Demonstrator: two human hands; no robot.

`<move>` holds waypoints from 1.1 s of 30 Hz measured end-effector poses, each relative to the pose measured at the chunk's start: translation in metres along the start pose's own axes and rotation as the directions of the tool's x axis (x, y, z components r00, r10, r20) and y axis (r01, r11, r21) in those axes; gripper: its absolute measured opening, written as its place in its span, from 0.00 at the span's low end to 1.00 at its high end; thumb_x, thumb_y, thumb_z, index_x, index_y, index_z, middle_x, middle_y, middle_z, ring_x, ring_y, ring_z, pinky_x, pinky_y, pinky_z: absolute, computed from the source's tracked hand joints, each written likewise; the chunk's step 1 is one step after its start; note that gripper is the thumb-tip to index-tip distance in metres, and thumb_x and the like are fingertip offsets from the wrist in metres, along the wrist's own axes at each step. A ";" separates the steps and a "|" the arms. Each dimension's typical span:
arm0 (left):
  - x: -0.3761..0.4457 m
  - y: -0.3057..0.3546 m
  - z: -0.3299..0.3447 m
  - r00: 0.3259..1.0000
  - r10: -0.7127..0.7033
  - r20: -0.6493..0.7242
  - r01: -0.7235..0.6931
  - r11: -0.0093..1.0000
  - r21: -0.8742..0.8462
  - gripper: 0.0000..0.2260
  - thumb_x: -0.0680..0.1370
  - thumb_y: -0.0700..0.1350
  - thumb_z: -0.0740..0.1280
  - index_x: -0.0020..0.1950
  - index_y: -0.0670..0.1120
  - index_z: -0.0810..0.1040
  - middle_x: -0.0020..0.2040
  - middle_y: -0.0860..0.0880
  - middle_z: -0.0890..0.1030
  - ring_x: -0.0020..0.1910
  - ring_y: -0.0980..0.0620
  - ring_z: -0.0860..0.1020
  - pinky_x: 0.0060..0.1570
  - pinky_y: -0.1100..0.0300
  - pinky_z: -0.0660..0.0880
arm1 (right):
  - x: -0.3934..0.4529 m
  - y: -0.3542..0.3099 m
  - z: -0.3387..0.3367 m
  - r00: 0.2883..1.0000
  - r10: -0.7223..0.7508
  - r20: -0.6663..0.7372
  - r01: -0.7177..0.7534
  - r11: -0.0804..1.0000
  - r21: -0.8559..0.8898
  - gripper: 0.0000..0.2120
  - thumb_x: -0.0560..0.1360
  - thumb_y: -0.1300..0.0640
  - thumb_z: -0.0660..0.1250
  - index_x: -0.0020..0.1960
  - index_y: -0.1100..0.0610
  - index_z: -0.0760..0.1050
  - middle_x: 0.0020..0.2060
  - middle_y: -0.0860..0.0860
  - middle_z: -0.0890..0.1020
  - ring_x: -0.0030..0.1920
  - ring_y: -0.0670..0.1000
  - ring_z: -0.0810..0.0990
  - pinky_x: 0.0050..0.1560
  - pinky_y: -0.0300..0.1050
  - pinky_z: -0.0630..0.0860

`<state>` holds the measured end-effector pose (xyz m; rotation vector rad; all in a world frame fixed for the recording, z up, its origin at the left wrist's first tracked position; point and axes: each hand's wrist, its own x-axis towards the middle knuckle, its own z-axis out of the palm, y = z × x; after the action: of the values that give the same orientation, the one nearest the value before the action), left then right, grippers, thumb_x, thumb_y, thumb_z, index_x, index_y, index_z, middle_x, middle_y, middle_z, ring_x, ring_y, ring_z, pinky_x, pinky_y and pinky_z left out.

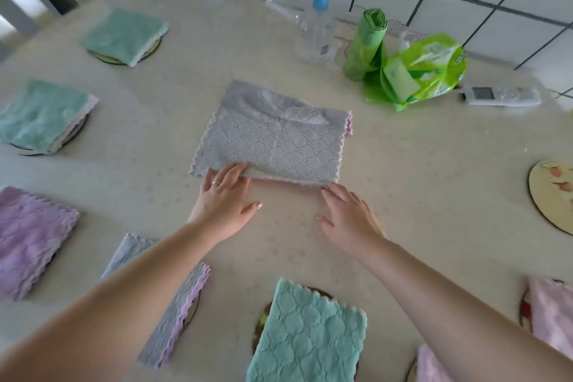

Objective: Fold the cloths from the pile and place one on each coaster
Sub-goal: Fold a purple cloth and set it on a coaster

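The gray cloth (273, 136) is lying in the middle of the table (418, 183). The left hand (224, 198) and right hand (348, 214) are pressing flat, fingers spread, on its near edge.

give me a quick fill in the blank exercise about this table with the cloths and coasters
1. Both hands rest at the near edge of the ____ cloth in the middle of the table.
2. The left hand wears a ____ on one finger.
3. The coaster at the right edge of the table has ____ cloth on it.
4. The pump bottle near the tiled wall has a ____ top.

Missing words: grey; ring; no; blue
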<state>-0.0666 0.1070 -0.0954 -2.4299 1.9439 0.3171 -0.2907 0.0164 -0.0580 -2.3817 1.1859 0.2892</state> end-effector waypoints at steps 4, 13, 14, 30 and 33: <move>-0.001 -0.024 -0.011 0.993 -0.118 -0.024 0.117 0.993 -0.008 0.23 0.77 0.57 0.59 0.68 0.45 0.69 0.74 0.48 0.62 0.74 0.49 0.55 0.72 0.42 0.47 | -0.009 0.004 -0.011 0.995 0.014 -0.094 -0.007 0.997 0.078 0.25 0.77 0.51 0.59 0.73 0.55 0.61 0.73 0.46 0.60 0.68 0.52 0.68 0.67 0.44 0.63; -0.022 -0.002 -0.062 0.910 -0.086 -0.406 -0.020 0.968 -0.251 0.11 0.73 0.38 0.68 0.55 0.48 0.81 0.56 0.48 0.80 0.57 0.46 0.78 0.66 0.42 0.63 | -0.063 0.036 -0.040 0.933 0.005 -0.359 0.047 0.990 0.136 0.20 0.76 0.55 0.64 0.68 0.56 0.70 0.69 0.45 0.68 0.63 0.50 0.73 0.61 0.41 0.67; -0.026 0.006 -0.067 0.895 -0.063 -0.441 -0.061 0.963 -0.263 0.11 0.74 0.38 0.67 0.53 0.48 0.81 0.54 0.48 0.81 0.54 0.46 0.79 0.63 0.42 0.67 | -0.072 0.042 -0.043 0.926 0.004 -0.378 0.051 0.989 0.137 0.20 0.76 0.55 0.64 0.67 0.56 0.70 0.68 0.46 0.69 0.63 0.50 0.73 0.60 0.41 0.67; -0.153 0.184 -0.129 0.745 -0.126 -0.655 -0.362 0.748 -0.556 0.18 0.73 0.32 0.67 0.43 0.57 0.74 0.40 0.62 0.80 0.39 0.67 0.77 0.41 0.71 0.72 | -0.267 0.147 -0.111 0.669 -0.013 -0.743 0.352 0.886 0.301 0.08 0.72 0.64 0.68 0.48 0.54 0.74 0.42 0.43 0.78 0.45 0.30 0.75 0.45 0.22 0.67; -0.160 0.197 -0.131 0.764 -0.127 -0.633 -0.368 0.719 -0.589 0.17 0.74 0.31 0.66 0.43 0.56 0.73 0.37 0.62 0.79 0.34 0.67 0.74 0.36 0.75 0.67 | -0.277 0.158 -0.120 0.698 0.057 -0.713 0.324 0.864 0.386 0.11 0.72 0.62 0.69 0.54 0.54 0.76 0.42 0.44 0.79 0.45 0.38 0.77 0.47 0.29 0.70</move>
<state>-0.2709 0.1989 0.0819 -3.1994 2.6773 0.2677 -0.5867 0.0682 0.1036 -2.1154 1.1662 -0.9775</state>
